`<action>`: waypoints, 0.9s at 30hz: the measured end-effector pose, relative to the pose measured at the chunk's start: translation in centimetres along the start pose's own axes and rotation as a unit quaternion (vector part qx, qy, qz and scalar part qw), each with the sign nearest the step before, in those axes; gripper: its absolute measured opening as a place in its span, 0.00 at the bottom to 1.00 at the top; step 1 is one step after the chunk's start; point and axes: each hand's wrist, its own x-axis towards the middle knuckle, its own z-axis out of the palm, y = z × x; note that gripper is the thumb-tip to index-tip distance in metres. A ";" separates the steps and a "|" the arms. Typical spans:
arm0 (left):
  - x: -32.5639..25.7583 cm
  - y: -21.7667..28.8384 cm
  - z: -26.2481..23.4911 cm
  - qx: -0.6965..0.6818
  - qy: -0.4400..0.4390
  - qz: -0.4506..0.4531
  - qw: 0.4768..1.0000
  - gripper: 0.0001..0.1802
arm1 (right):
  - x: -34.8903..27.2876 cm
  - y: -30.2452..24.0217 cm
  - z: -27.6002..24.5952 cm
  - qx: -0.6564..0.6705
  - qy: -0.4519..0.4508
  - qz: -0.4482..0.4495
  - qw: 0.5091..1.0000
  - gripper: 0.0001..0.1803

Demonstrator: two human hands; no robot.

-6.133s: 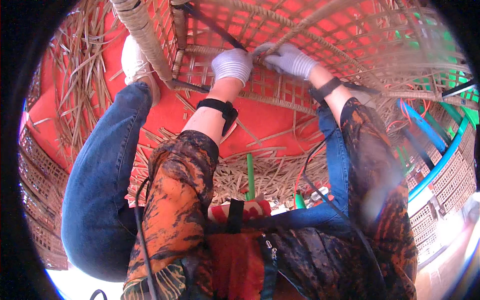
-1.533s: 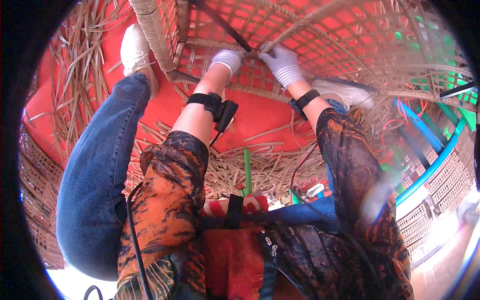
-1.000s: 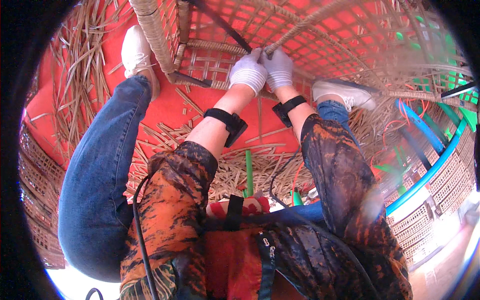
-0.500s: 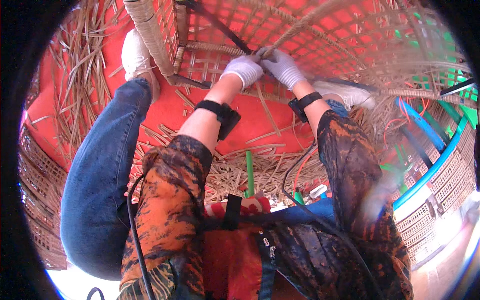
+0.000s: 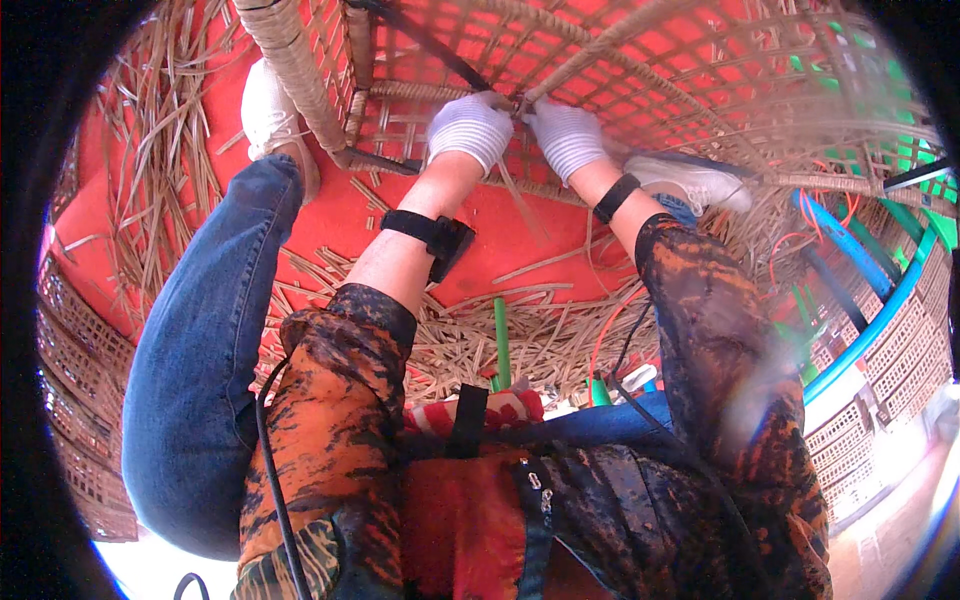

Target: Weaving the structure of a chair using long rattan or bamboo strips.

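Note:
My left hand (image 5: 470, 132), in a white ribbed glove, is closed at the crossing where a wrapped pole meets the lattice of a woven wicker frame (image 5: 405, 92). A thin tan wicker strip (image 5: 512, 195) trails down from beside its fingers, its lower part blurred. Close by on the right, my gloved right hand (image 5: 565, 137) pinches at the end of the wrapped pole (image 5: 610, 45). What lies between its fingertips is too small to make out. A dark bar (image 5: 425, 42) slants down to the same crossing from the upper left.
Loose strips (image 5: 175, 130) litter the red floor covering (image 5: 455, 240). White shoes (image 5: 268, 105) flank the frame. A green post (image 5: 502, 345) stands before my lap. Blue tubing (image 5: 845, 240) and orange cord lie to the right, and woven panels (image 5: 85, 440) stand at both sides.
My hands have drawn slightly apart, the left one moving left and turning its back up. The hanging strip has swung and shifted left. The wicker frame has barely moved.

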 end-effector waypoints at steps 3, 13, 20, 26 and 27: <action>0.0 0.1 0.2 0.016 0.032 0.021 0.999 0.19 | 0.3 -0.1 0.2 0.031 0.000 0.009 0.999 0.17; 0.8 -0.6 0.4 -0.036 0.095 0.041 0.994 0.20 | -1.7 -0.6 0.8 0.081 -0.019 0.019 0.996 0.20; 2.1 0.7 3.5 -0.048 0.058 0.028 0.997 0.20 | -4.5 0.3 -0.6 0.056 -0.148 -0.021 0.987 0.21; 3.0 0.8 3.7 0.125 -0.005 0.067 0.990 0.19 | -4.8 -0.2 -1.2 0.034 -0.171 -0.017 0.985 0.20; 3.1 0.8 3.7 0.126 -0.003 0.070 0.989 0.19 | -4.9 -0.3 -1.3 0.034 -0.170 -0.012 0.985 0.20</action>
